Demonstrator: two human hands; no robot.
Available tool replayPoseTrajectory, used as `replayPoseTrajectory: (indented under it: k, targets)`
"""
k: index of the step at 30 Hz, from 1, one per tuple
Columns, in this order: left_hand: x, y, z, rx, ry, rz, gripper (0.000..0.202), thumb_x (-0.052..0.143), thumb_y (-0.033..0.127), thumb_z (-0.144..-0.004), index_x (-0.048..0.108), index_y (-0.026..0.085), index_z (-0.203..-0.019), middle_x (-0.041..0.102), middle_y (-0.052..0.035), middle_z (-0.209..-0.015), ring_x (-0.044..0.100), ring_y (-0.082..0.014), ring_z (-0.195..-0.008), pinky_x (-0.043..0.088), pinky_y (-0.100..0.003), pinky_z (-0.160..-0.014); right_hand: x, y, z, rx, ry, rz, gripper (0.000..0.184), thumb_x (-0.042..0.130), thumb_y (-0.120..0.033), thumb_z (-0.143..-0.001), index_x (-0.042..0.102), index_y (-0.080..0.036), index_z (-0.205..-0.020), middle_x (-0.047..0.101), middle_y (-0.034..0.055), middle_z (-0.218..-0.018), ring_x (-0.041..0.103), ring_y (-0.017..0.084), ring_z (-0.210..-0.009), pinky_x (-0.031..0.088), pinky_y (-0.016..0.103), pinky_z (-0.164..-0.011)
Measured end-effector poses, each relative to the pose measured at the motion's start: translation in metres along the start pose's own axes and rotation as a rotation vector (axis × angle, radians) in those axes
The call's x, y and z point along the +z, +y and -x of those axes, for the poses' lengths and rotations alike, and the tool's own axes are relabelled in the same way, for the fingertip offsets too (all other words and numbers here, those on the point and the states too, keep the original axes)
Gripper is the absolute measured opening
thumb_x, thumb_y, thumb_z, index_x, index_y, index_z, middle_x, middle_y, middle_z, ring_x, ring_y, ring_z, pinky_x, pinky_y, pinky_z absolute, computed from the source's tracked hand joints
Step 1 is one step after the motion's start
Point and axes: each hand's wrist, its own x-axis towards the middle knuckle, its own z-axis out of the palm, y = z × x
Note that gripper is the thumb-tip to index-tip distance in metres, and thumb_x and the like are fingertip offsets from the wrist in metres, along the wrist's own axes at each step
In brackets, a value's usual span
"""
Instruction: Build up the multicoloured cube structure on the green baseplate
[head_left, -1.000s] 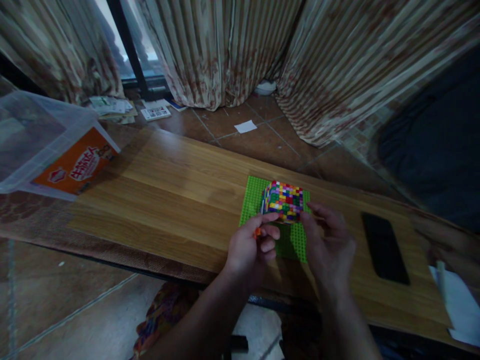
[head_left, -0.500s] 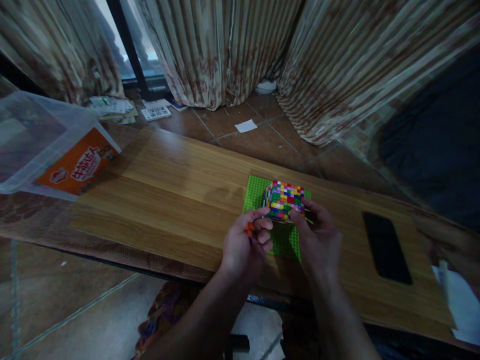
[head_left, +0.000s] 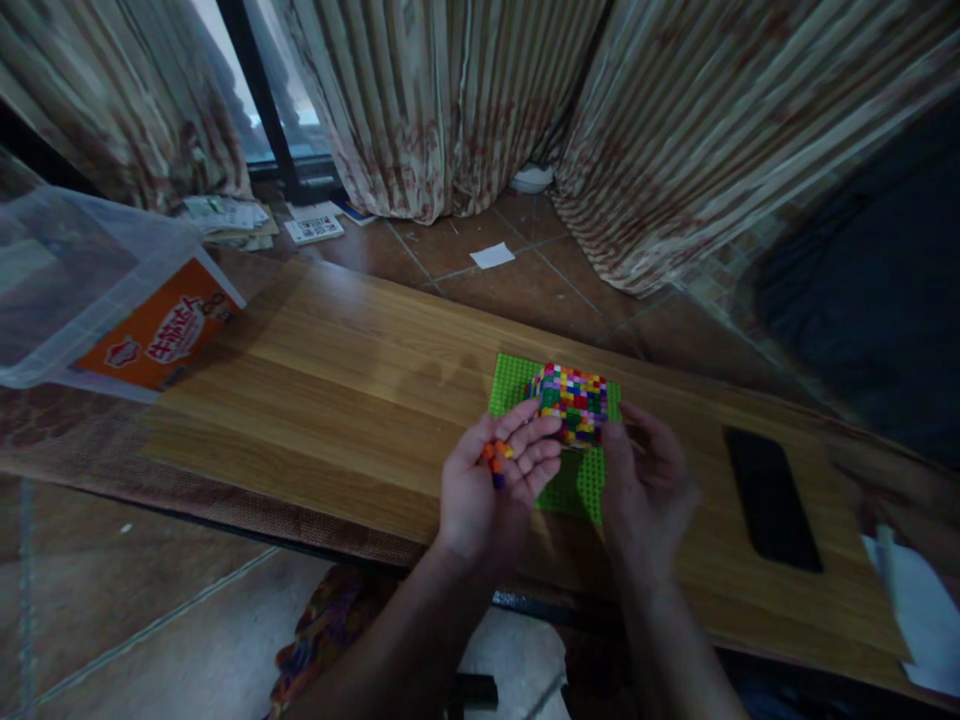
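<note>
My left hand is palm up, fingers stretched out, with several small orange, yellow and dark blue building bricks lying loose in the palm. Just beyond its fingertips stands a block built from many multicoloured building bricks, on a green studded baseplate. At the block's right side is my right hand, thumb and fingers apart and slightly blurred. Nothing shows between them. Whether it touches the block I cannot tell. My hands hide part of the baseplate.
The long wooden table carries a black phone at right. At the left end stands a clear plastic box with an orange label. White paper lies at the right end. Curtains hang beyond the table.
My left fingers have uncurled, so the bricks in the palm show more fully. My right hand has drawn back to the right from the block's front, and its thumb is off the top.
</note>
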Motion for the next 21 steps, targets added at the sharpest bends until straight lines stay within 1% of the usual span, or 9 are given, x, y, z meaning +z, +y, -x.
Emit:
replayPoseTrajectory:
  k: [2,3,4,6,8,10,14,17,21]
  targets:
    - [0.0,0.0,0.0,-0.011,-0.025,0.015,0.04,0.04,0.034,-0.094,0.07,0.009,-0.104,0.074,-0.0124,-0.098,0.068,-0.0159,-0.081,0.051,-0.029,-0.08,-0.004,-0.008,0.004,-0.196,0.067,0.002,0.019,0.064,-0.03,-0.087,0.071,-0.021,-0.102,0.068,0.0063,-0.103,0.065,0.021,-0.098,0.05,0.042,-0.09]
    - [0.0,-0.001,0.001,-0.015,-0.037,0.02,0.041,0.04,0.035,-0.094,0.07,0.009,-0.106,0.074,-0.0132,-0.104,0.069,-0.0174,-0.087,0.051,-0.03,-0.085,-0.005,-0.012,0.006,-0.284,0.063,-0.001,0.015,0.064,-0.025,-0.087,0.072,-0.022,-0.1,0.067,0.0056,-0.104,0.064,0.021,-0.1,0.049,0.041,-0.092]
    - [0.0,-0.001,0.001,-0.019,-0.049,0.024,0.042,0.04,0.036,-0.094,0.069,0.009,-0.108,0.073,-0.0137,-0.108,0.069,-0.0185,-0.092,0.05,-0.031,-0.088,-0.007,-0.016,0.008,-0.356,0.026,-0.008,0.015,0.064,-0.02,-0.087,0.072,-0.023,-0.099,0.066,0.005,-0.105,0.064,0.02,-0.101,0.049,0.041,-0.093]
    - [0.001,-0.002,0.001,-0.028,-0.072,0.033,0.043,0.04,0.037,-0.094,0.069,0.009,-0.11,0.072,-0.0146,-0.113,0.068,-0.0201,-0.1,0.048,-0.032,-0.094,-0.008,-0.022,0.011,-0.46,-0.112,-0.005,0.02,0.064,-0.015,-0.087,0.071,-0.025,-0.101,0.065,0.0044,-0.109,0.063,0.02,-0.103,0.05,0.04,-0.092]
    - [0.002,-0.002,0.001,-0.039,-0.08,0.048,0.043,0.04,0.036,-0.094,0.069,0.008,-0.108,0.072,-0.0147,-0.113,0.066,-0.0209,-0.107,0.045,-0.032,-0.099,-0.008,-0.026,0.013,-0.54,-0.26,0.038,0.024,0.064,-0.014,-0.086,0.07,-0.026,-0.106,0.064,0.0045,-0.115,0.061,0.021,-0.108,0.049,0.041,-0.094]
    - [0.005,-0.002,0.002,-0.051,-0.073,0.077,0.042,0.039,0.034,-0.095,0.069,0.007,-0.107,0.071,-0.0146,-0.114,0.062,-0.0214,-0.117,0.042,-0.031,-0.104,-0.007,-0.028,0.014,-0.588,-0.36,0.107,0.025,0.065,-0.016,-0.087,0.068,-0.026,-0.109,0.062,0.0051,-0.12,0.058,0.023,-0.113,0.048,0.043,-0.096]
    - [0.01,-0.002,0.004,-0.089,-0.034,0.139,0.044,0.035,0.031,-0.096,0.067,0.005,-0.111,0.069,-0.0152,-0.116,0.055,-0.0215,-0.127,0.038,-0.029,-0.108,-0.004,-0.028,0.014,-0.618,-0.412,0.234,0.027,0.063,-0.021,-0.089,0.066,-0.027,-0.115,0.058,0.0063,-0.126,0.054,0.025,-0.117,0.046,0.046,-0.097]
    - [0.012,-0.001,0.005,-0.104,-0.027,0.138,0.044,0.035,0.031,-0.097,0.067,0.004,-0.111,0.07,-0.0151,-0.112,0.057,-0.0216,-0.125,0.039,-0.028,-0.107,-0.004,-0.027,0.015,-0.629,-0.417,0.264,0.025,0.062,-0.022,-0.09,0.067,-0.027,-0.114,0.057,0.0059,-0.127,0.052,0.025,-0.118,0.044,0.047,-0.099]
    - [0.01,-0.002,0.005,-0.077,-0.034,0.115,0.042,0.039,0.033,-0.096,0.069,0.004,-0.105,0.071,-0.014,-0.1,0.06,-0.022,-0.118,0.039,-0.028,-0.106,-0.004,-0.027,0.016,-0.638,-0.418,0.226,0.021,0.062,-0.02,-0.09,0.068,-0.027,-0.109,0.058,0.0043,-0.125,0.052,0.024,-0.119,0.043,0.045,-0.1]
